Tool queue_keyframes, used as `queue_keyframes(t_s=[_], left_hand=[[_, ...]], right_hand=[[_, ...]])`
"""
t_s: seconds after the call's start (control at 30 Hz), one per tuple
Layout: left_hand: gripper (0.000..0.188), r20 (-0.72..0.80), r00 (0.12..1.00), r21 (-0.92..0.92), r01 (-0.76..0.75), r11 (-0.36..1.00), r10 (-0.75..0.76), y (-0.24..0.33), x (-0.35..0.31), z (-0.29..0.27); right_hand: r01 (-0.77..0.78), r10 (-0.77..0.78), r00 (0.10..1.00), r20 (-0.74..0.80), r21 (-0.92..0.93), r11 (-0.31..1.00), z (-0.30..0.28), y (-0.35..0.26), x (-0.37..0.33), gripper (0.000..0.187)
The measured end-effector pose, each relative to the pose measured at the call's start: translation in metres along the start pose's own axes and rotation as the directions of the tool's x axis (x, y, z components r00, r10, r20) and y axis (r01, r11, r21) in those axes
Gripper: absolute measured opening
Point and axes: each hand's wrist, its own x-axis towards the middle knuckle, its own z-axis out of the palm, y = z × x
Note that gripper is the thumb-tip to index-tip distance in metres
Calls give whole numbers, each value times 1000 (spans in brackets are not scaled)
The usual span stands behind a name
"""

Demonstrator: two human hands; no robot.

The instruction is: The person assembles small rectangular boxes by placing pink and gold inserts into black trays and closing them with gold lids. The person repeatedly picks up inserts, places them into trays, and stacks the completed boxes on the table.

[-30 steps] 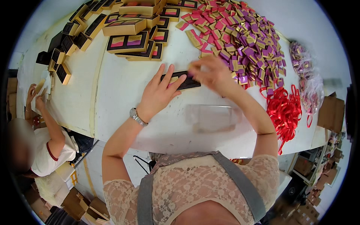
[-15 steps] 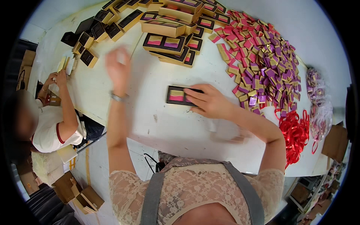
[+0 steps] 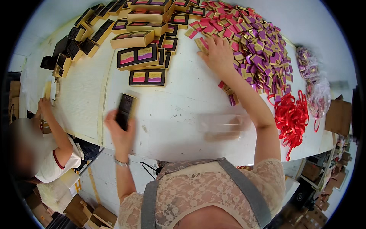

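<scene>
My left hand [image 3: 121, 128] is wrapped around a small gold box with a black inner tray [image 3: 125, 108], held tilted over the table; its compartments look dark, with no wrapped piece showing. My right hand [image 3: 219, 55] rests at the near left edge of a heap of foil-wrapped pieces [image 3: 259, 49] in pink, purple and gold. Its thumb is apart from the fingers, beside a gold and pink piece [image 3: 202, 45]. Ahead of my left hand lies a filled box [image 3: 146, 78], showing one pink and one purple piece, in front of the stacked filled boxes [image 3: 137, 55].
Unfilled gold boxes [image 3: 102, 32] stand at the far left. Red ribbon loops [image 3: 291, 118] lie at the right, near clear bags of wrapped pieces [image 3: 320, 91]. A blurred transparent plastic item [image 3: 221, 126] sits near the front. At left, another person [image 3: 57, 152] works with their hands.
My right hand has left the filled box at mid-table and reached the heap. A filled box now lies before the stack. My left hand has come back nearer, holding an unfilled box.
</scene>
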Motion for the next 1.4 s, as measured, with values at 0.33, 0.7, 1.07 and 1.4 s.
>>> queue_keyframes(t_s=[0.33, 0.7, 1.07, 1.4], left_hand=[[87, 366, 814, -470, -256, 844, 451, 100, 58, 73], [99, 221, 860, -478, -314, 820, 459, 109, 63, 120], [65, 173, 693, -132, -687, 714, 699, 108, 62, 115], [51, 178, 656, -63, -736, 674, 733, 108, 58, 111]], right_hand=[[4, -303, 912, 278, 730, 683, -45, -6, -29, 36], [273, -340, 936, 94, 418, 867, -73, -60, -92, 36], [36, -146, 975, 170, 525, 850, -43, -44, -60, 26], [248, -224, 958, 178, -121, 961, -69, 79, -66, 29]])
